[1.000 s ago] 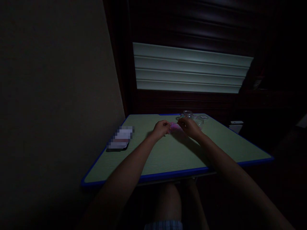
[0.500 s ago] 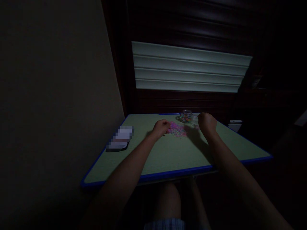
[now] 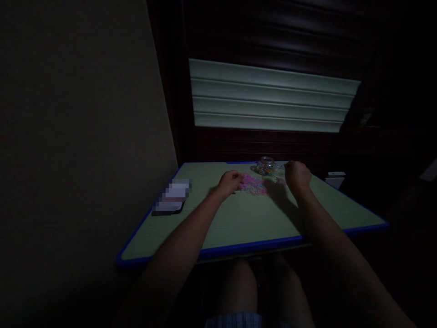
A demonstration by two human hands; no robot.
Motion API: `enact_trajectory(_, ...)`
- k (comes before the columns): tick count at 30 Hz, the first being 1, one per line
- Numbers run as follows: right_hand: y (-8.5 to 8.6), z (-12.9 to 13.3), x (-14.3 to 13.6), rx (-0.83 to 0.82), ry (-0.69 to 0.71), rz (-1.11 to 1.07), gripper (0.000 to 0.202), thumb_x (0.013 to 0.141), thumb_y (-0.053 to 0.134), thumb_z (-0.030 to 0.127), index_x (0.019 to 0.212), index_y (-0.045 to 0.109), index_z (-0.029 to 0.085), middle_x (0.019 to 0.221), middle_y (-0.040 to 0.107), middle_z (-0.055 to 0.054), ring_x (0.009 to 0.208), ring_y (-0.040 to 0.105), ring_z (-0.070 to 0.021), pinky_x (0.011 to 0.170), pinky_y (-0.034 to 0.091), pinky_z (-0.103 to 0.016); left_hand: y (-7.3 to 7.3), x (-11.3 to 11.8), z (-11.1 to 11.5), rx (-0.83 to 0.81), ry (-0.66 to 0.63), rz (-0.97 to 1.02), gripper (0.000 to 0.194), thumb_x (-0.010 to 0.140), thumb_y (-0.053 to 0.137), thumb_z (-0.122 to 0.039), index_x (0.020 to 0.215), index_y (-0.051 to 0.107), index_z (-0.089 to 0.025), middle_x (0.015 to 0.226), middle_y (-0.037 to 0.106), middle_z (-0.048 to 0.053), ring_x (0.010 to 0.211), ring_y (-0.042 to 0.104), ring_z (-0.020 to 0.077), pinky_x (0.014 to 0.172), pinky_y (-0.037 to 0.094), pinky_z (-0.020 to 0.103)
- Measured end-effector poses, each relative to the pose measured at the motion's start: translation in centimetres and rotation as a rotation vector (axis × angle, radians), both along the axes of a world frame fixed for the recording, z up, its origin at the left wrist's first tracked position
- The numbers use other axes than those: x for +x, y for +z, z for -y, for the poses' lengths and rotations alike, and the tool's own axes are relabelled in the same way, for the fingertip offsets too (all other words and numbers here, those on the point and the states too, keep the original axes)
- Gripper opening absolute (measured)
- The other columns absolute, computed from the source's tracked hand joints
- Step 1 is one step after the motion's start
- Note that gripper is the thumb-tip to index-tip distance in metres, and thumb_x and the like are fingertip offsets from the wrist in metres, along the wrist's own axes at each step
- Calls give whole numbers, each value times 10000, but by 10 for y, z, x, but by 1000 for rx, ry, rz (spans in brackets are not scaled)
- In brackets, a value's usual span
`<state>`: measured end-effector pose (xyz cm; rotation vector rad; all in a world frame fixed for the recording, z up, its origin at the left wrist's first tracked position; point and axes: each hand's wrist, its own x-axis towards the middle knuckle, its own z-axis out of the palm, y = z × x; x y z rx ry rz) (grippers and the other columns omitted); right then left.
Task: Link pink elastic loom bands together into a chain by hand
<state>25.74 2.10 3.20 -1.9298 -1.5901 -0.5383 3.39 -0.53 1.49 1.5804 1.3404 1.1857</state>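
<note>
A loose pile of small pink and pale pieces (image 3: 255, 186) lies on the light green table (image 3: 246, 223). At the pile's left edge is my left hand (image 3: 230, 182), its fingers bent together; what they hold, if anything, is too small to name. My right hand (image 3: 297, 176) is raised to the right of the pile, closed, with its fingertips toward the jar; I cannot make out what is between them. A clear round jar (image 3: 266, 166) with colourful small pieces inside stands behind the pile, its mouth uncovered. Something transparent lies between the jar and my right hand.
A blurred flat object (image 3: 172, 197) lies near the table's left edge. The table has a blue rim. A wall rises on the left, and a pale slatted panel (image 3: 273, 98) is behind the table. A white object (image 3: 336, 174) shows beyond the right edge.
My right hand has shifted slightly to the right. My left hand has stayed almost in place at the pile. A leg under the table has moved.
</note>
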Motion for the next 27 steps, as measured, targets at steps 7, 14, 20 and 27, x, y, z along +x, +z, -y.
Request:
enact_trajectory(7,-1,-5,-9,34,312,-57,273,794,423,267,838,670,157,836,661,-118,751,593,-185,612,369,-235,2,0,4,-16,-5,-1,163,751,490,-275,671,518,-136,538,539,-16,424,473,47,414,355,145)
enact_trajectory(14,-11,-11,-31,-52,853,-100,221,769,479,258,828,664,153,751,659,-59,622,563,-127,562,363,-209,0,0,-1,8,-18,10,141,747,488,-261,680,513,-140,595,567,-10,425,475,41,414,369,147)
enact_trajectory(20,-25,-22,-36,-202,898,-52,214,734,513,190,880,659,134,779,658,-72,632,556,-121,575,379,-209,1,1,2,-11,-10,5,172,751,492,-287,665,514,-139,553,547,-14,419,469,44,408,366,148)
enact_trajectory(27,-31,-18,-40,-345,868,-32,259,730,532,191,966,634,156,817,660,-64,658,570,-122,574,385,-193,5,3,7,-17,-4,-6,160,756,477,-248,641,505,-140,480,508,-32,398,455,44,421,363,147)
